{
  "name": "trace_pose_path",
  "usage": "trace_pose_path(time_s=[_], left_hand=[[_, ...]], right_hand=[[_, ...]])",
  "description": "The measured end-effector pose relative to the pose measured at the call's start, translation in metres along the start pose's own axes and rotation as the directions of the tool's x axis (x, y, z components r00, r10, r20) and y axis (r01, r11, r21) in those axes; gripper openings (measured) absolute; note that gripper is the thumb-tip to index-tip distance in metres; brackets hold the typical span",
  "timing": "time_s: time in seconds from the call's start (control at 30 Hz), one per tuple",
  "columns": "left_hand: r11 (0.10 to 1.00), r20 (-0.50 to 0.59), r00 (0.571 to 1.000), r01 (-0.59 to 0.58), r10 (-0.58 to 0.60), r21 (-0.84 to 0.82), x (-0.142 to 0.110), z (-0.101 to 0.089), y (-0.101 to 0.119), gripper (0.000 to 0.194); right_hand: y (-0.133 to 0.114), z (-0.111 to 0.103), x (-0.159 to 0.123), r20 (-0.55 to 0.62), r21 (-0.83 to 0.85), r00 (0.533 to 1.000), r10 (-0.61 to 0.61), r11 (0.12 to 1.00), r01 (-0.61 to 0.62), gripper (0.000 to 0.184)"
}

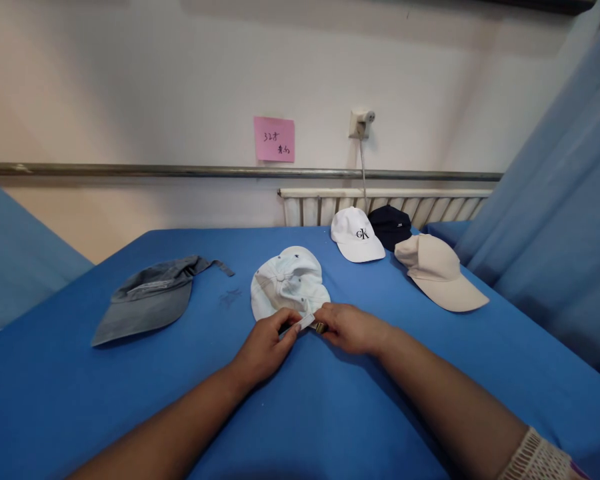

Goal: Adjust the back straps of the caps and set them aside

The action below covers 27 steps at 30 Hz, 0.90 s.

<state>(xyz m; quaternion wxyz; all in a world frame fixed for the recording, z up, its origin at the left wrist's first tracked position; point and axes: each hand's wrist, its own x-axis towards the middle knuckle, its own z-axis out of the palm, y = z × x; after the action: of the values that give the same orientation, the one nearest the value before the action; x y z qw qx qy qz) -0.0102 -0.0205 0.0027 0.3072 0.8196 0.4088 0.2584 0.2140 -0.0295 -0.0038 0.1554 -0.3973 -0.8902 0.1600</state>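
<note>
A pale blue baseball cap point(285, 280) lies on the blue-covered table in front of me, its back strap turned toward me. My left hand point(273, 340) pinches the loose end of the cap strap point(306, 321) between thumb and fingers. Opposite it, my right hand point(347, 327) grips the other side of the strap, beside a small brass-coloured buckle point(321, 327). Strap end and buckle look apart, with a narrow gap between them. The fingertips of my right hand are partly hidden behind the cap's edge.
A grey-blue cap point(153, 293) with its strap hanging loose lies at left. At the back right are a white cap point(355, 233), a navy cap point(391, 227) and a beige cap point(443, 270). Behind the table point(290, 427) stand a radiator point(310, 210) and wall; a blue curtain point(555, 200) hangs right.
</note>
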Motion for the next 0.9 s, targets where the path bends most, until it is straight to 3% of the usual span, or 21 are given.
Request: trace_pose_path(time_s=[0.23,0.4,0.67,0.9], left_hand=[[0.999,0.030,0.999,0.036,-0.036,-0.012,0.001,0.001,-0.001,0.018],[0.992,-0.014,0.998,0.063,-0.065,-0.113,0.001,-0.001,-0.002,0.020],[0.973,-0.048,0.993,0.099,-0.112,-0.210,0.001,-0.003,-0.003,0.023],[0.980,-0.025,0.995,0.087,-0.093,-0.181,0.002,-0.003,-0.005,0.021]], right_hand=[[-0.005,-0.007,0.001,0.074,-0.153,0.997,0.031,0.988,-0.020,0.010],[-0.001,0.003,0.009,0.035,-0.210,0.999,0.004,0.978,0.003,0.013],[-0.003,-0.003,0.001,0.004,-0.041,0.998,-0.070,0.997,0.070,0.026],[-0.006,0.000,0.002,0.014,-0.074,1.000,-0.018,0.997,0.019,0.023]])
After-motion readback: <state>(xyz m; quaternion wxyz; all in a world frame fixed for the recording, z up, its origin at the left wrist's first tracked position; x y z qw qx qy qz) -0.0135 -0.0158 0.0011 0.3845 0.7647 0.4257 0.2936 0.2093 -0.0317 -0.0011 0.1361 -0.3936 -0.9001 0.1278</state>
